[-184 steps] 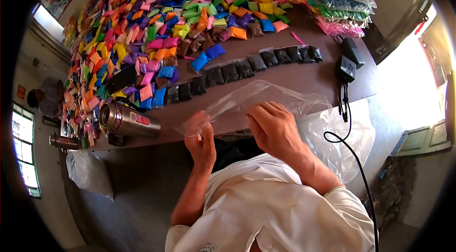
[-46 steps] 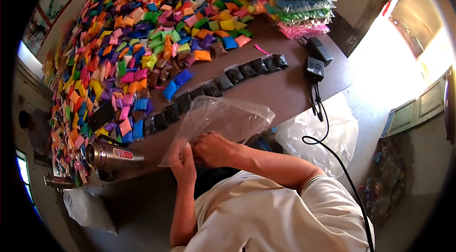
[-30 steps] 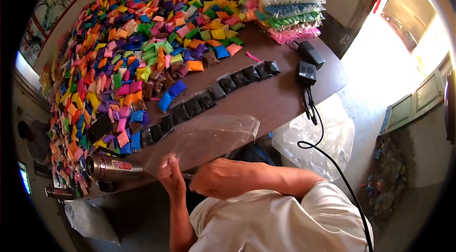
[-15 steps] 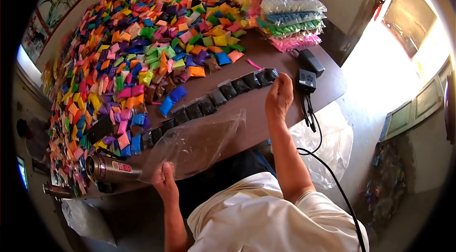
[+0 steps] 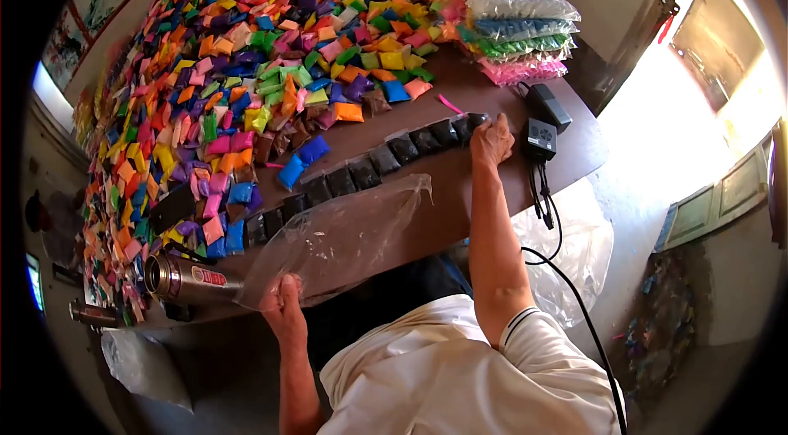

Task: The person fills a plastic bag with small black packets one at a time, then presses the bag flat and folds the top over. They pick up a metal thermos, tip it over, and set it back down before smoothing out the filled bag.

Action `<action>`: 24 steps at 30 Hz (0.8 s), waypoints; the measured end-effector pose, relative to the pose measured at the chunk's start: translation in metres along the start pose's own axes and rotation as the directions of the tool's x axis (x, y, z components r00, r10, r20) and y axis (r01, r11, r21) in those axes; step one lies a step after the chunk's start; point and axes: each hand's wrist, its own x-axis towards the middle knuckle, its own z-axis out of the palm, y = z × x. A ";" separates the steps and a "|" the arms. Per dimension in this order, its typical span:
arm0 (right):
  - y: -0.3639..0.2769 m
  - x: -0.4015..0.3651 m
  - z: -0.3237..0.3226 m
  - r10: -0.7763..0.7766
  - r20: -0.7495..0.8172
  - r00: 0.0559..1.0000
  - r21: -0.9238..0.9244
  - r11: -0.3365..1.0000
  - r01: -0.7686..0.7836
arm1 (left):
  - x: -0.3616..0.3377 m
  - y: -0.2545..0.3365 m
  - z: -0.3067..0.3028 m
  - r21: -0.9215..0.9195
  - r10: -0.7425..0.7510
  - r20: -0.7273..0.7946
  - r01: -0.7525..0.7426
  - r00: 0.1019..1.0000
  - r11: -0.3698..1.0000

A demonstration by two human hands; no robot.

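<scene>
You are clamping the bag (image 5: pixel 345 238) in your left hand (image 5: pixel 283 308) at 7 o'clock and reaching your right hand (image 5: pixel 492 139) onto the end black packet (image 5: pixel 474 121) at 1 o'clock, its grip unreadable, probably needing a firm pinch there.

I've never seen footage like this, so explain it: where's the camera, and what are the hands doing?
This is one picture from a camera worn on a person's head, looking down at their own bare hands. The left hand grips a clear plastic bag. The right hand reaches to the end of a row of black packets; whether it grips one is unclear. The brown table also carries a heap of colourful packets and a metal flask.
</scene>
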 end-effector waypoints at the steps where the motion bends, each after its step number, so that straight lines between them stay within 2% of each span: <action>1: 0.005 -0.002 0.004 -0.066 -0.012 0.998 -0.066 0.996 0.065 | -0.001 0.000 0.000 -0.007 -0.003 -0.010 0.003 1.000 1.000; 2: 0.009 -0.003 0.007 -0.133 -0.020 0.991 -0.132 0.983 0.129 | -0.001 0.001 0.000 -0.004 -0.006 -0.013 0.006 1.000 1.000; 3: 0.013 0.000 0.009 -0.134 -0.017 0.991 -0.131 0.983 0.131 | -0.002 0.003 0.001 0.002 -0.015 -0.024 0.015 1.000 1.000; 5: 0.017 0.005 0.008 -0.150 0.071 0.986 -0.174 0.972 0.161 | -0.001 0.004 0.001 0.007 -0.027 -0.035 0.028 0.999 1.000; 7: 0.013 0.007 0.002 -0.128 0.094 0.987 -0.197 0.970 0.144 | -0.001 0.004 -0.001 0.028 0.014 0.014 -0.015 1.000 1.000; 12: 0.009 0.022 -0.009 -0.067 0.177 0.982 -0.251 0.962 0.111 | -0.001 0.001 0.001 -0.037 -0.001 0.011 0.002 1.000 0.999; 14: 0.019 0.034 -0.009 -0.008 0.168 0.986 0.080 0.997 -0.005 | -0.002 0.003 0.001 -0.054 -0.004 0.023 0.006 1.000 0.999; 15: 0.024 0.039 -0.006 -0.009 0.170 0.985 0.079 0.997 -0.004 | -0.002 0.005 0.002 -0.044 -0.005 0.024 0.007 1.000 0.999; 17: 0.031 0.045 -0.002 0.015 0.174 0.985 0.326 0.943 -0.072 | -0.002 0.006 0.002 -0.033 -0.008 0.028 0.009 1.000 0.999; 18: 0.030 0.043 -0.003 0.041 0.227 0.973 0.491 0.858 -0.151 | -0.002 0.005 0.004 -0.039 0.005 0.026 -0.004 1.000 0.999; 22: 0.024 0.034 -0.003 -0.011 0.264 0.964 0.492 0.861 -0.125 | -0.001 0.008 0.004 -0.021 0.011 0.045 -0.010 0.999 1.000; 24: 0.019 0.028 -0.005 -0.005 0.343 0.939 0.566 0.800 -0.202 | -0.001 0.006 0.004 -0.032 0.008 0.042 -0.007 0.999 0.999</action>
